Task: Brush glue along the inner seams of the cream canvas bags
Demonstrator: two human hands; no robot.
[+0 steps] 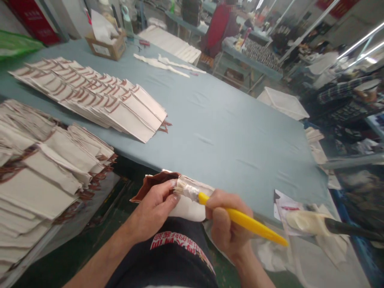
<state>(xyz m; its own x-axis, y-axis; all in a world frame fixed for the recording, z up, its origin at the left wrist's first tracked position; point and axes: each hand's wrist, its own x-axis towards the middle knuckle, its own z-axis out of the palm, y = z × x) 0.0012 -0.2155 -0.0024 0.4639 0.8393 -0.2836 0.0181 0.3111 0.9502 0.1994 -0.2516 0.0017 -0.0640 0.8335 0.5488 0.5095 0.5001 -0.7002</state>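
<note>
My right hand (229, 220) is closed around the yellow handle of a brush (258, 228). The pale bristles, coated with something white, rest at the edge of a cream fabric piece (187, 210) with a brown inner side. This piece lies at the table's near edge, over my lap. With fingers and thumb, my left hand (157, 206) grips its left part, close to the bristle tips. What the far side of the piece looks like is hidden.
Overlapping cream pieces with brown edging (120, 108) lie on the blue-grey table (216, 128). More are stacked (39, 172) at the left. A tissue box (106, 46) stands at the back. Another, dark-handled brush (339, 227) lies at right. People work in the background.
</note>
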